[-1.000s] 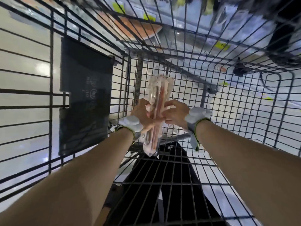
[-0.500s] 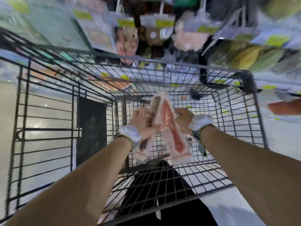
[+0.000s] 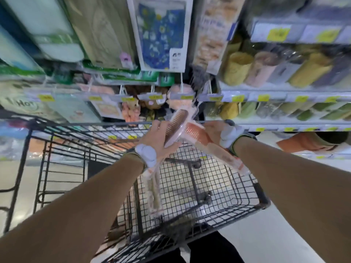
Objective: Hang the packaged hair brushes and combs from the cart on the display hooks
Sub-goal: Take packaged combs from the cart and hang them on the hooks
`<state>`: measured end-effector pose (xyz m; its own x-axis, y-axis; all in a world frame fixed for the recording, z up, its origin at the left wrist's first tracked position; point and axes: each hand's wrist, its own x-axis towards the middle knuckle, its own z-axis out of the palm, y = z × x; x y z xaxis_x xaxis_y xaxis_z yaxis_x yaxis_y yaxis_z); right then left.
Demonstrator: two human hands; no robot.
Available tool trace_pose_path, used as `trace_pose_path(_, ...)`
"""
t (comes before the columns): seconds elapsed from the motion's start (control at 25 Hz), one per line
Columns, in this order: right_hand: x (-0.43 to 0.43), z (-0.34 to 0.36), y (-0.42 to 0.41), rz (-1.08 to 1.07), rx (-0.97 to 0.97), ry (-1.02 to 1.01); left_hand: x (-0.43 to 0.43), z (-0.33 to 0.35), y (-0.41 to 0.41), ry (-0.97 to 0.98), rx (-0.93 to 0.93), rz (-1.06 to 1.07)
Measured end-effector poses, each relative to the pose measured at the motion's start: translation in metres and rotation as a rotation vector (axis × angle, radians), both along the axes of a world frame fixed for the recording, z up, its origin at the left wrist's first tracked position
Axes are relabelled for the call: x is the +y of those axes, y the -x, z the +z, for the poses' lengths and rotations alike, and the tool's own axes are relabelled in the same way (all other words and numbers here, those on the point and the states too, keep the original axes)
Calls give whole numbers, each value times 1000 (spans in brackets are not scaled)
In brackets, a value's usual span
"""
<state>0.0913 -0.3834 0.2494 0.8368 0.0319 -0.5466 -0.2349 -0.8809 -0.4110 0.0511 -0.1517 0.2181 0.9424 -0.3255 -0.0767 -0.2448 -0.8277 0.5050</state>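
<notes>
Above the black wire shopping cart [image 3: 190,179], our left hand [image 3: 161,138] grips a clear-packaged brown comb [image 3: 175,123], while our right hand [image 3: 213,132] closes around a clear-packaged pink comb [image 3: 199,136]. Both packs touch near their tops, just below the blurred display hooks [image 3: 181,86].

I see even, bright store light from above, with pale glare on the floor [image 3: 266,242]. Motion blur smears the shelves [image 3: 284,95] and their price tags; the wide lens bends the cart [image 3: 190,186] wires and stretches my forearms at the edges.
</notes>
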Motion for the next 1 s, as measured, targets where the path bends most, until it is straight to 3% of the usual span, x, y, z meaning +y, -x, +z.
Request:
trace_pose_path(0.32, -19, 119, -28, 302, -211, -48, -18, 118, -30, -130, -304, 27)
trace_pose_path(0.48, -29, 178, -47, 440, -298, 45, -22, 172, -45, -169, -421, 40)
trace_pose_path(0.64, -39, 228, -49, 445, -476, 2, -31, 228, -51, -162, -569, 71)
trace_pose_path(1.0, -55, 345, -53, 399, -827, 193, -63, 350, -66, -211, -791, 169)
